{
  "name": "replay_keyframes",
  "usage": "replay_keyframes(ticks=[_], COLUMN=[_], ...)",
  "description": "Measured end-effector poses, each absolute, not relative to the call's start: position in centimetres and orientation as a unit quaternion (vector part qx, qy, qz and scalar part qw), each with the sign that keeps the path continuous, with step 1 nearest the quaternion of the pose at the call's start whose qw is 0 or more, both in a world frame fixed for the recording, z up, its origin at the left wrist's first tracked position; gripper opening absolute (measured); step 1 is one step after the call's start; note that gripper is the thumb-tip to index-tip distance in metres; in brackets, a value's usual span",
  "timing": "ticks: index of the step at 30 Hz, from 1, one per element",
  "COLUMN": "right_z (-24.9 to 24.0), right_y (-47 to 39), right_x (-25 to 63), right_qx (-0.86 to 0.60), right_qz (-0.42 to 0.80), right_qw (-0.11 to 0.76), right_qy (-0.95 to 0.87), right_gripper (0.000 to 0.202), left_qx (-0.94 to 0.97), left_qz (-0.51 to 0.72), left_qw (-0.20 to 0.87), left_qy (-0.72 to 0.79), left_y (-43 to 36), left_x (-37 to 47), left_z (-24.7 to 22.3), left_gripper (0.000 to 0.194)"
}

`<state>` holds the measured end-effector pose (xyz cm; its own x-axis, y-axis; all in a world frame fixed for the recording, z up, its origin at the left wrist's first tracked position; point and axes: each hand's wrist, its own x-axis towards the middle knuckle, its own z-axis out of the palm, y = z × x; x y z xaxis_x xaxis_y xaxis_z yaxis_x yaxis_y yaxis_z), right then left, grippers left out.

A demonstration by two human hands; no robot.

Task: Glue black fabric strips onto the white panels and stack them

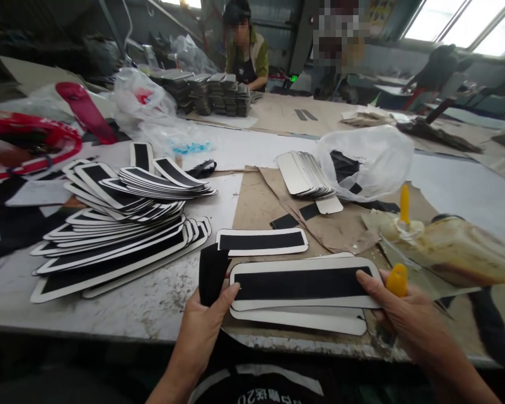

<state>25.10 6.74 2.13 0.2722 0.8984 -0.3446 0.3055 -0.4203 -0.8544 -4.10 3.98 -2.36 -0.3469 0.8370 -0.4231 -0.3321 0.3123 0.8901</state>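
A long white panel with rounded corners and a black strip stuck along its middle [298, 287] is held level between my hands. My left hand [206, 320] pinches its left end, thumb on top, and also has black fabric strips [211, 275] hanging over its fingers. At the right end, my right hand [416, 322] presses its thumb on the strip. A tool with a yellow handle [396, 280] is tucked in that same hand; its working end is mostly hidden. Plain white panels [303, 321] lie just beneath. Beyond them rests another panel with a black strip [263, 241].
Piles of black-striped panels [113, 241] cover the table's left side. Farther right sit a stack of smaller pale panels [305, 174], a plastic bag with black pieces [370, 163] and a stained glue container [458, 247] with a yellow-handled tool [404, 205]. A co-worker [248, 56] is across the table.
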Motion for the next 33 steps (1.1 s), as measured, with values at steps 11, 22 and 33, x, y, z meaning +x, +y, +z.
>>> replay_keyframes(ticks=[11, 22, 33], right_z=[2.5, 3.0, 2.5], right_y=[7.7, 8.8, 9.3], right_x=[24.1, 23.1, 21.7], right_qx=[-0.678, -0.582, -0.631], right_qz=[0.492, 0.612, 0.538], right_qw=[0.411, 0.473, 0.446], right_qy=[-0.358, -0.249, -0.335], right_gripper=[0.043, 0.044, 0.040], left_qx=[0.212, 0.144, 0.146], left_qz=[0.512, 0.533, 0.561], left_qw=[0.556, 0.640, 0.591], left_qy=[0.619, 0.534, 0.561], left_y=[5.0, 6.7, 6.6], left_x=[-5.3, -5.8, -5.8], left_z=[-0.2, 0.7, 0.5], left_gripper=[0.037, 0.039, 0.035])
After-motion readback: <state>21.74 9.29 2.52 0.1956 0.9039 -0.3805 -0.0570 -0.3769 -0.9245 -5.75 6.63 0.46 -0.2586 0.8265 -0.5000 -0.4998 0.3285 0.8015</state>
